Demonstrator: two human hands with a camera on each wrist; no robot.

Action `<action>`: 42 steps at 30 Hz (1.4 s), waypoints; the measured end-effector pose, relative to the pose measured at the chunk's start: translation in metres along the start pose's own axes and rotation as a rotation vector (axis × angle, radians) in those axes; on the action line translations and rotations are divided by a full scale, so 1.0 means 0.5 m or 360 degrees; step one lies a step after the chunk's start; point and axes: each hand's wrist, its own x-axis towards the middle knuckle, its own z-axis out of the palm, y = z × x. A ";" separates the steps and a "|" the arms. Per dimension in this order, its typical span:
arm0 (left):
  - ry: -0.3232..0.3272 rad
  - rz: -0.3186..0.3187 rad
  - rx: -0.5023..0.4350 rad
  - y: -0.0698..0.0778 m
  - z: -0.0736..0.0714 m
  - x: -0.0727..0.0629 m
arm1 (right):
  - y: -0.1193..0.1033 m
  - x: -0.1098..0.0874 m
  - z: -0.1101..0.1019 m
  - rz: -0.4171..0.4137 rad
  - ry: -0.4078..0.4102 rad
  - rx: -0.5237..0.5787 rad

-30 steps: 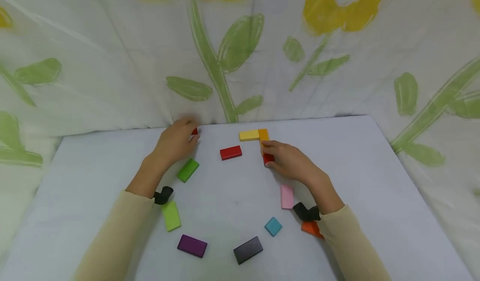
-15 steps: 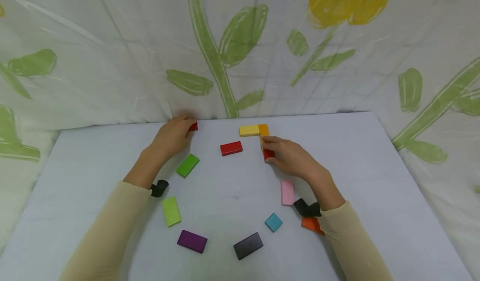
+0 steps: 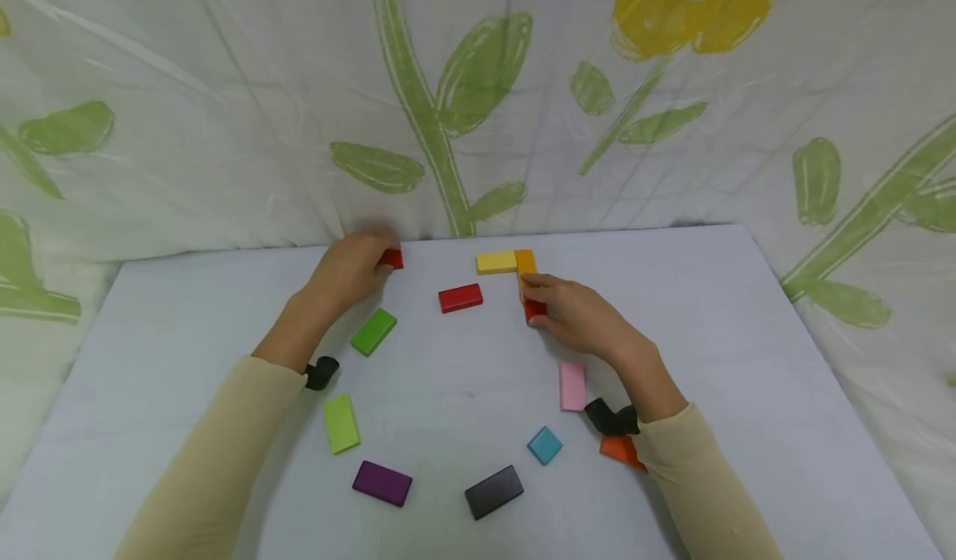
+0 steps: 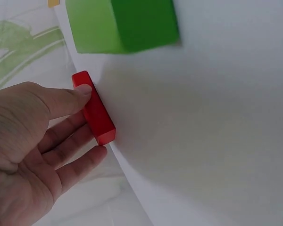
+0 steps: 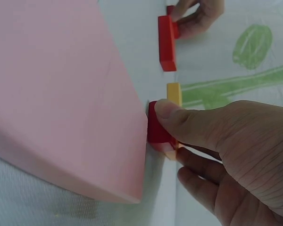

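At the table's back edge my left hand (image 3: 345,274) holds a red block (image 4: 99,115), thumb on its upper face and fingers behind and below it. My right hand (image 3: 582,315) pinches a second, darker red block (image 5: 158,125) by thumb and fingers. That block is end to end with an orange block (image 3: 525,263), which meets a yellow block (image 3: 496,263) at a corner. Between my hands a third red block (image 3: 460,298) lies flat. Nearest my left wrist is a green block (image 3: 373,332); a pink block (image 3: 573,387) lies below my right hand.
Light green (image 3: 341,423), purple (image 3: 382,483), dark grey (image 3: 494,492) and small blue (image 3: 545,445) blocks lie toward the front of the white table (image 3: 747,361). My right sleeve partly covers an orange-red block (image 3: 621,450). A flowered curtain (image 3: 284,129) hangs behind the back edge.
The left hand shifts slightly left, then a little back to the right with its red block. The right hand stays at its red block. The head view has tilted slightly.
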 end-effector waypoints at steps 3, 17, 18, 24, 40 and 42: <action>-0.0020 0.0009 0.0001 0.008 0.006 0.005 | -0.001 -0.001 0.003 0.0009 -0.0007 0.0004; -0.0110 0.0082 -0.0041 0.091 0.041 0.040 | 0.007 -0.018 0.015 -0.0007 0.0011 0.0009; -0.0109 0.0077 -0.0045 0.095 0.040 0.041 | 0.007 -0.018 0.015 -0.0017 0.0017 0.0013; -0.0106 0.0095 -0.0047 0.115 0.033 0.048 | 0.005 -0.013 0.012 -0.0044 0.0034 0.0017; -0.0122 0.0164 -0.0020 0.144 0.037 0.070 | 0.002 -0.005 0.003 -0.0067 0.0037 -0.0009; -0.0118 0.0172 -0.0027 0.146 0.039 0.072 | 0.002 -0.005 0.003 -0.0068 0.0043 -0.0006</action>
